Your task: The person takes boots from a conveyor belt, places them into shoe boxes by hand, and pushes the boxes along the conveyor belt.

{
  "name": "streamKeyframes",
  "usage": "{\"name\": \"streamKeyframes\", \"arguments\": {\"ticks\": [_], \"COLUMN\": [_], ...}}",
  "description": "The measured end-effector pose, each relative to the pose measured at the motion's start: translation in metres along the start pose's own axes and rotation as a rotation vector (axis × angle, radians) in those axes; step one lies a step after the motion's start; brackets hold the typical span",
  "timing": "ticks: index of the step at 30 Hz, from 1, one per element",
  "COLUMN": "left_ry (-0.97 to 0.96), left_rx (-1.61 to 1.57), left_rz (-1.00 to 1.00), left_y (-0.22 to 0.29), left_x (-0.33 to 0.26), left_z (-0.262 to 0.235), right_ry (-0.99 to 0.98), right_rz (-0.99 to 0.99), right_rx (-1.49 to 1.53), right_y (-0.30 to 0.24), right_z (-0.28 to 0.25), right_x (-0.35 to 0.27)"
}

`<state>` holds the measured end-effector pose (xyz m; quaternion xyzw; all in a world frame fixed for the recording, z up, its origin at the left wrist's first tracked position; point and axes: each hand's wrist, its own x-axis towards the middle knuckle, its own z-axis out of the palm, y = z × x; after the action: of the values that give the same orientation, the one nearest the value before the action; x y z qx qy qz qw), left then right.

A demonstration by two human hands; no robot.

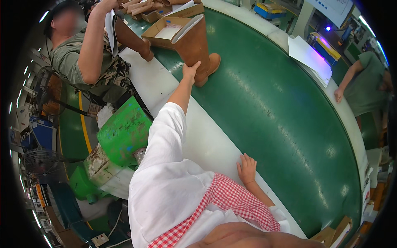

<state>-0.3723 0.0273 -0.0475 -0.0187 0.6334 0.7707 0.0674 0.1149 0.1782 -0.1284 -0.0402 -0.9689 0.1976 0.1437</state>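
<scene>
A tall brown boot [194,43] with a pale lining at its top stands on the green conveyor belt [264,91], its toe toward the right. My left hand [190,72] reaches far forward and grips the lower shaft, near the ankle. The hand hides part of the leather there. My right hand [247,168] lies on the inner edge of the white table border [206,134], beside the belt. Its fingers are stretched out, and it holds nothing.
A co-worker at the left holds another brown boot [130,37] with white sheets. Open cardboard boxes [163,33] sit beyond mine. A green machine [124,132] stands left of my arm. White sheets [308,60] lie on the far border, near another person. A carton [335,231] is at lower right.
</scene>
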Motion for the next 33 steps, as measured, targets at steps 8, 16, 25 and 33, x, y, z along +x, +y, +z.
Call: {"name": "streamKeyframes", "arguments": {"ticks": [8, 16, 25, 33], "left_ry": [-0.005, -0.331, -0.704, -0.686], "left_rx": [-0.141, -0.391, -0.095, 0.145], "left_rz": [0.092, -0.05, -0.065, 0.078], "left_y": [0.011, 0.041, -0.028, -0.051], "left_x": [-0.055, -0.168, -0.296, -0.329], "left_z": [0.007, 0.002, -0.021, -0.054], "right_ry": [0.031, 0.341, -0.183, -0.083], "right_rz": [0.058, 0.131, 0.368, 0.238], "right_rx": [0.017, 0.193, 0.904, 0.772], "right_y": [-0.003, -0.036, -0.039, -0.048], "right_z": [-0.004, -0.07, -0.059, -0.052], "right_x": [-0.007, 0.069, 0.08, 0.065]}}
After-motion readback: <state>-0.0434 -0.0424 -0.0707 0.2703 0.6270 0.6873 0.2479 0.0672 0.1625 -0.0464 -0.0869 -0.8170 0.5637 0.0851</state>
